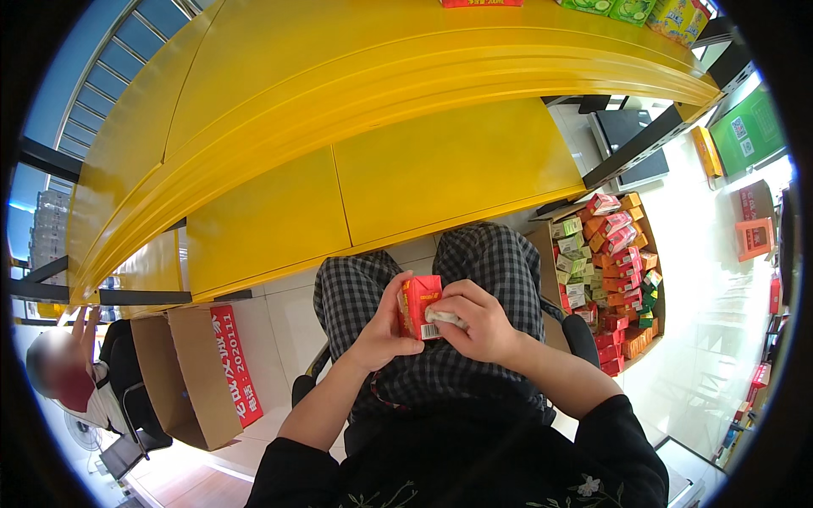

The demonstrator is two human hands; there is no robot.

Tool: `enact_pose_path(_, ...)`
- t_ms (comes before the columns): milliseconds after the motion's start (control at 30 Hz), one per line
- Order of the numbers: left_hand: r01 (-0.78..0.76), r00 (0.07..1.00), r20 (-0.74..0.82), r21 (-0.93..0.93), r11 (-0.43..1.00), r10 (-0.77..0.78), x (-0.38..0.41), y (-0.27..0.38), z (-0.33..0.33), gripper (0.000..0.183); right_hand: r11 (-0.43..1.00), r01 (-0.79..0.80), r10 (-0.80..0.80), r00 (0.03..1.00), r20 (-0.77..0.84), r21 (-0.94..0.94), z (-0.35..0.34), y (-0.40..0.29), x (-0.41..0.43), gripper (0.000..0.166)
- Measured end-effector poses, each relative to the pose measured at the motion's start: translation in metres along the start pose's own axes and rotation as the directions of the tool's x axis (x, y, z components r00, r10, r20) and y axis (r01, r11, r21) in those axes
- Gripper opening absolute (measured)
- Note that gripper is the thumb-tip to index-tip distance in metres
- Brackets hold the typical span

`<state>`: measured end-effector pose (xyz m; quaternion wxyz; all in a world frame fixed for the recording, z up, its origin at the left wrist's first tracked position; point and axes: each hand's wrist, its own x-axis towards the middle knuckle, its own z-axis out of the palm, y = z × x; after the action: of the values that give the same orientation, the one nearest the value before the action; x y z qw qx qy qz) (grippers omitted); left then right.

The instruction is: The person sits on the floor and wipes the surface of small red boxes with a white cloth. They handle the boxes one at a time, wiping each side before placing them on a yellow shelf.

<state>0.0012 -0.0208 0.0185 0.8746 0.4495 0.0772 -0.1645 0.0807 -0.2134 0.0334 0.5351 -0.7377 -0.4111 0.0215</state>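
Over my lap, my left hand holds a small red drink carton by its side, with the thumb at its lower edge. A barcode and printing show on the carton. My right hand pinches a crumpled white cloth or tissue, which lies against the carton's right side. On the yellow shelf ahead, the edge of a red pack shows at the top of the view, with green packs and a yellow pack farther right.
A cardboard box full of mixed small cartons stands at my right. An open cardboard box is at the left, near a person beside a black chair. A lower yellow shelf lies in front of my knees.
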Motion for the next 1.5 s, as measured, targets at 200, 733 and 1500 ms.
enact_pose_path(200, -0.001, 1.000, -0.003, 0.010, 1.000, 0.001, 0.000, -0.001, -0.001, 0.112, 1.000, 0.028, -0.028, 1.000, -0.003, -0.009, 0.001, 0.001, 0.000, 0.023)
enact_pose_path(733, 0.009, 0.997, 0.071, 0.318, 0.948, -0.033, -0.002, -0.003, -0.002, 0.109, 0.993, 0.041, -0.046, 0.998, -0.050, -0.113, -0.001, -0.001, 0.000, 0.026)
enact_pose_path(1500, -0.035, 0.984, -0.168, 0.105, 0.994, 0.053, 0.001, -0.003, -0.004, 0.110, 0.998, -0.004, -0.001, 0.997, 0.076, 0.058, 0.009, -0.006, -0.003, 0.022)
